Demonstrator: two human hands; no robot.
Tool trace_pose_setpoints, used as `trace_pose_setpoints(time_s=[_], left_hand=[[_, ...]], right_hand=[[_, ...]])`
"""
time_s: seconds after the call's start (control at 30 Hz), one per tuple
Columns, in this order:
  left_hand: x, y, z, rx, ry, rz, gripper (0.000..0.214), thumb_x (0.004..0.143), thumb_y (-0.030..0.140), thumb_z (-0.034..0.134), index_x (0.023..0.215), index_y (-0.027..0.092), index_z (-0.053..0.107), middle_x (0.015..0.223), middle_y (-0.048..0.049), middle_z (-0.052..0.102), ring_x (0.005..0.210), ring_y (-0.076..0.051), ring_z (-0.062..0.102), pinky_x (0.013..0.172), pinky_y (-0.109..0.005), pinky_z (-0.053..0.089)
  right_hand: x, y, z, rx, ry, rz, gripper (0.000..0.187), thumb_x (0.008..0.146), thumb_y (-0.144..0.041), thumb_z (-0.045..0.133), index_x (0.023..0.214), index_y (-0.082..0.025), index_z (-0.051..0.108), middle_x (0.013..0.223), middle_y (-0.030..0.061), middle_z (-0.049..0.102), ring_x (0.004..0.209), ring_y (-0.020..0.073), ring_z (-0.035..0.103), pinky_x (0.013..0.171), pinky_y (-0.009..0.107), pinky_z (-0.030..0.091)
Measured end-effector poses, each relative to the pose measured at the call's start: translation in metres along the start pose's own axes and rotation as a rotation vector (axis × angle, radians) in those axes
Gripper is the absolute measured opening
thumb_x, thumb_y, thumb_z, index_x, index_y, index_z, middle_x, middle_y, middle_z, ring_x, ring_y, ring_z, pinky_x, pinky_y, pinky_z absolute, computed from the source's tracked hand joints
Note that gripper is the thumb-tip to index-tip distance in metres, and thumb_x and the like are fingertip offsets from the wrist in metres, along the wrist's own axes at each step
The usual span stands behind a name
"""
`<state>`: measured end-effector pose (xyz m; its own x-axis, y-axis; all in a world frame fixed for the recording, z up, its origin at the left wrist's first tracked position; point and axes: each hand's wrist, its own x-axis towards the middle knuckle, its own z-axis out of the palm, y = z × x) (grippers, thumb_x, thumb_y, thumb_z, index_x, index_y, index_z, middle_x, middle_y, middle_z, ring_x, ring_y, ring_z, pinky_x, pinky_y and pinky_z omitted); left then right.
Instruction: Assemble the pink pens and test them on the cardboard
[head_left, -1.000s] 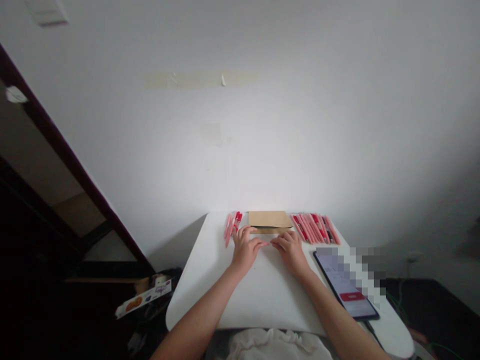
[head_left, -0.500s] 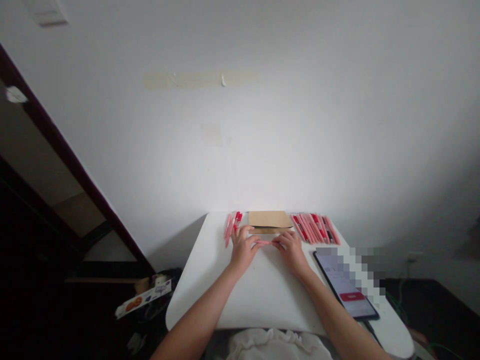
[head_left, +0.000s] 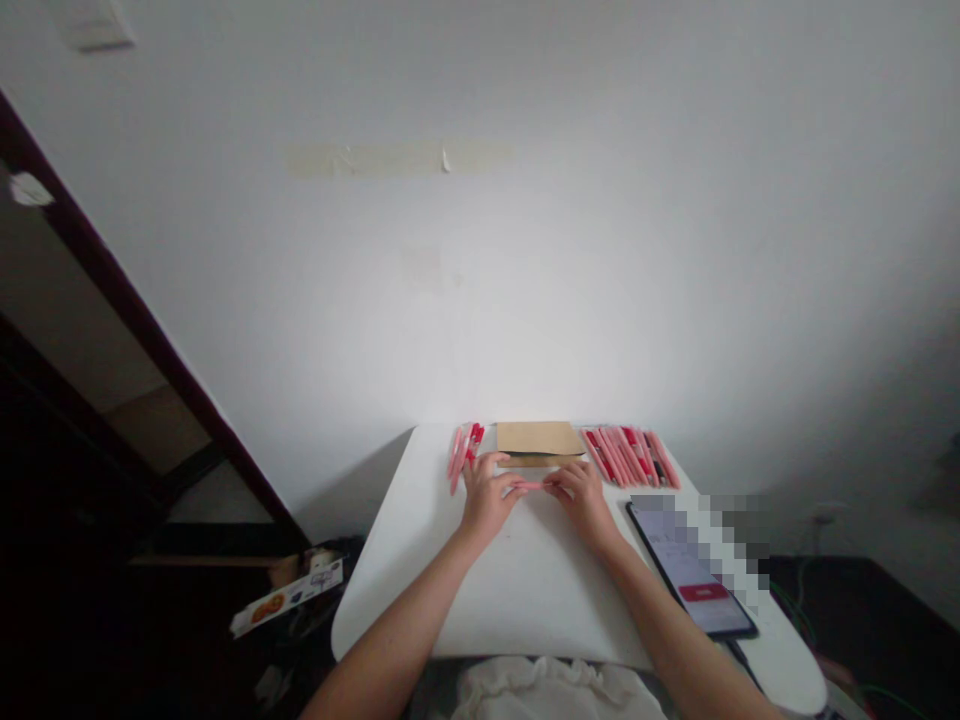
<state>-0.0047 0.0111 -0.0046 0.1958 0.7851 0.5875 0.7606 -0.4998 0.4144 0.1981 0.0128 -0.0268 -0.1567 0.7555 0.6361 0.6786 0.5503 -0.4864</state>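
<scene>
A slim pink pen point(head_left: 532, 486) lies level between my two hands, just above or on the white table point(head_left: 540, 590). My left hand point(head_left: 487, 492) pinches its left end, and my right hand point(head_left: 576, 492) grips the right end, covering the tip there. Right behind them is a brown paper envelope or box point(head_left: 538, 438) with a dark slit along its front. Close beyond my left hand, several pink and red pens point(head_left: 466, 448) lie in a small group. A larger row of pink and red pens point(head_left: 631, 458) is to the right, past my right hand.
A tablet or large phone point(head_left: 694, 570), partly pixelated, rests at the table's right side with a cable at its lower end. The wall point(head_left: 480, 330) rises directly behind the table. At lower left, a printed carton point(head_left: 289, 598) sits among dark clutter.
Both hands stay in nearly the same place, holding the pen. It seems to have shifted very slightly to the right between the fingers.
</scene>
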Motion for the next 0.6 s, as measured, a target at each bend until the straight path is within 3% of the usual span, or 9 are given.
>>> trace_pose_setpoints(time_s=[0.27,0.47,0.6], left_hand=[[0.001,-0.001,0.001,-0.001,0.065,-0.08,0.009,0.074,0.029,0.079,0.083,0.031,0.078,0.118,-0.0061,0.063,0.117,-0.027,0.055,0.107,-0.055,0.037],[0.001,-0.003,0.0,0.022,0.076,-0.091,0.01,0.073,0.03,0.08,0.083,0.032,0.078,0.117,-0.0051,0.064,0.118,-0.027,0.055,0.111,-0.058,0.033],[0.0,-0.002,0.0,0.015,0.063,-0.089,0.01,0.073,0.031,0.08,0.083,0.032,0.079,0.118,-0.0052,0.064,0.118,-0.026,0.054,0.111,-0.057,0.032]], right_hand=[[0.0,0.009,-0.001,-0.008,0.07,-0.011,0.018,0.09,-0.027,0.061,0.106,-0.024,0.071,0.102,0.0078,0.07,0.101,0.0261,0.054,0.088,0.041,0.044],[0.0,0.016,0.0,-0.084,0.145,-0.001,0.018,0.092,-0.031,0.059,0.087,-0.025,0.075,0.094,0.0074,0.068,0.095,0.0255,0.054,0.083,0.041,0.044],[-0.001,0.016,0.001,-0.084,0.127,0.007,0.018,0.091,-0.034,0.06,0.088,-0.027,0.076,0.093,0.0074,0.067,0.095,0.0252,0.053,0.083,0.041,0.043]])
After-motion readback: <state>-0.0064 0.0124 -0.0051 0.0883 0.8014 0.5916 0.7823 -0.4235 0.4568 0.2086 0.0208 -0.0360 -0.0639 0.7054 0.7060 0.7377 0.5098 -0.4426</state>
